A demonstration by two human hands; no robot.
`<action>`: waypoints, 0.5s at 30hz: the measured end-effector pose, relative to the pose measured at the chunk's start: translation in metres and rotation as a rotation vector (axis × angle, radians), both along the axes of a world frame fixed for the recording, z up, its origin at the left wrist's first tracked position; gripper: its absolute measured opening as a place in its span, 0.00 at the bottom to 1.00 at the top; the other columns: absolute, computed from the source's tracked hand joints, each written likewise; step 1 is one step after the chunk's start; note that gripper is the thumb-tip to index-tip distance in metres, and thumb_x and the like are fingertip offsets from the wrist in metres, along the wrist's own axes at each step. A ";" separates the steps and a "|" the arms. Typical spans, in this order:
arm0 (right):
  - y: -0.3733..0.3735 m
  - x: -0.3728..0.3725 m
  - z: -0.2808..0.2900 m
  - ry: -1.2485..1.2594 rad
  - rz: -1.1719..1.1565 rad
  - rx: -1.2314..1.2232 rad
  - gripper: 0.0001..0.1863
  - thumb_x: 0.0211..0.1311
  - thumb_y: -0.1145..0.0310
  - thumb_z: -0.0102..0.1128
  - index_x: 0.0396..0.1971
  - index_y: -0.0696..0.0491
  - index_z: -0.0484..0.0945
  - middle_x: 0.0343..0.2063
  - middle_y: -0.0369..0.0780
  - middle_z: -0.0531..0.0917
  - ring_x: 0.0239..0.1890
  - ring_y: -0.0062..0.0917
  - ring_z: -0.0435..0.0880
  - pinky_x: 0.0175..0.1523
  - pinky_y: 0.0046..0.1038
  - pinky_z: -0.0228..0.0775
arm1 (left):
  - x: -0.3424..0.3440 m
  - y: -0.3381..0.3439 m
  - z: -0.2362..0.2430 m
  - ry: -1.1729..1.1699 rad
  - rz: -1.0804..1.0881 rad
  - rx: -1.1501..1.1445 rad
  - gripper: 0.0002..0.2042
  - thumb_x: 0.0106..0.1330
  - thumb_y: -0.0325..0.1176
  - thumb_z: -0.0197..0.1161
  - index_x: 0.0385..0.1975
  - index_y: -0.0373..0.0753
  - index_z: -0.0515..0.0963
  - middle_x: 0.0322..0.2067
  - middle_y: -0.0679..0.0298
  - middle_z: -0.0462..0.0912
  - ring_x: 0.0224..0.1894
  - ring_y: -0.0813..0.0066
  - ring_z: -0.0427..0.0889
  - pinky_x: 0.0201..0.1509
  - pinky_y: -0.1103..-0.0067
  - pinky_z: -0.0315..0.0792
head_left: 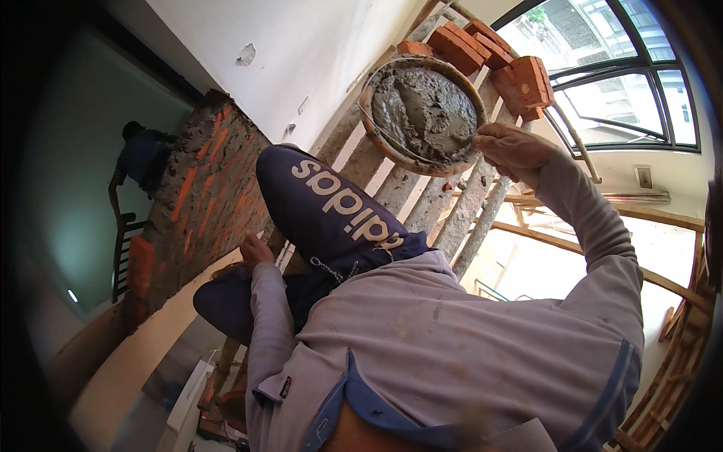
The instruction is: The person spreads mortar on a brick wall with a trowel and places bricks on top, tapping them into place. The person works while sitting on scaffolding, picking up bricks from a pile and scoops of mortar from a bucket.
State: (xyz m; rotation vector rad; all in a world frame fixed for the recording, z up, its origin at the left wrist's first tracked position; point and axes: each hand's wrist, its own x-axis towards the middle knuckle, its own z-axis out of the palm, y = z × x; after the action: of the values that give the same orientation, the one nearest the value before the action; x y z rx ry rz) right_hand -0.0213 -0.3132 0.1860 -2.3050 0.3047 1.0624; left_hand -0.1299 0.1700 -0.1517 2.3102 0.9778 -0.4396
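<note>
Between 9 and 10 o'clock: co-worker (143,160) in dark clothing, just beyond a brick wall (202,192). Judged only part done — built up in courses, smeared in patches with grey mortar, red brick bare in strips between. Left for use, as judged: plenty of wet mortar (422,113) in the round basin (422,167) at 1 o'clock, set on wooden slats (465,211); also loose red bricks (456,47), unlaid, around the basin's 12-to-3 o'clock side.

Pose next. Left hand (257,251) between 8 and 9 o'clock, near the knee, with fingers loosely bent, seen only in part; cannot tell of any hold. Right hand (520,151) at 2 o'clock, wrist bent, fingers curled close together at the basin's 4 o'clock rim — cannot tell whether closed on it.
</note>
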 end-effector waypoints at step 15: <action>0.034 -0.066 -0.010 -0.386 -0.270 0.101 0.17 0.66 0.62 0.56 0.43 0.62 0.72 0.15 0.33 0.70 0.13 0.15 0.68 0.18 0.22 0.61 | -0.003 -0.002 0.008 -0.073 0.126 0.028 0.37 0.72 0.58 0.24 0.48 0.33 0.77 0.55 0.49 0.74 0.58 0.48 0.71 0.62 0.63 0.63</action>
State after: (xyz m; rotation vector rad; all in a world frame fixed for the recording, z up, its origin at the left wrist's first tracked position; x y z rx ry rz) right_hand -0.0874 -0.2789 0.1757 -2.2402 0.3834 0.4777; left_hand -0.1327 0.1678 -0.1437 2.2572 1.0918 -0.2895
